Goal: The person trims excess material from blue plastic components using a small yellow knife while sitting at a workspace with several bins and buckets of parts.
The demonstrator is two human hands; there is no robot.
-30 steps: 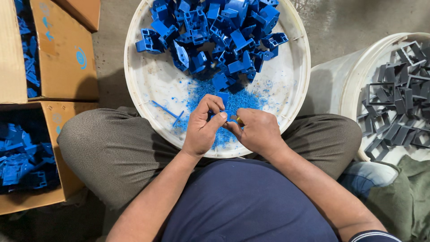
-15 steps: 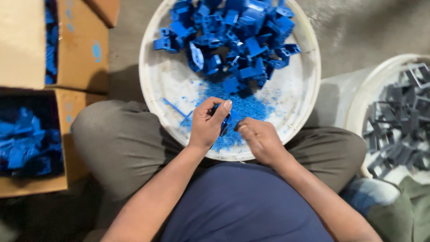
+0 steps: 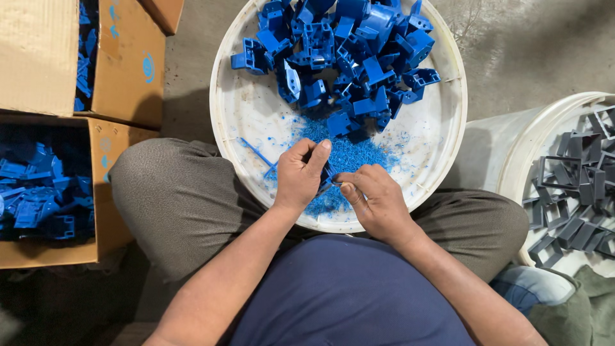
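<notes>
I see both hands, left hand point(image 3: 300, 174) and right hand point(image 3: 375, 200), clenched on 1 mostly hidden blue part point(image 3: 325, 177) near the white tub point(image 3: 224, 128)'s lower rim.

Two brown cardboard boxes point(image 3: 122, 61) stand at the left — blue marks printed on their flaps. The near box point(image 3: 106, 192) holds blue plastic parts.

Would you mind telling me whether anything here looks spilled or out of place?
Blue shavings lie loose on the white tub floor beneath both hands, left hand and right hand. Nothing else stands out.
</notes>
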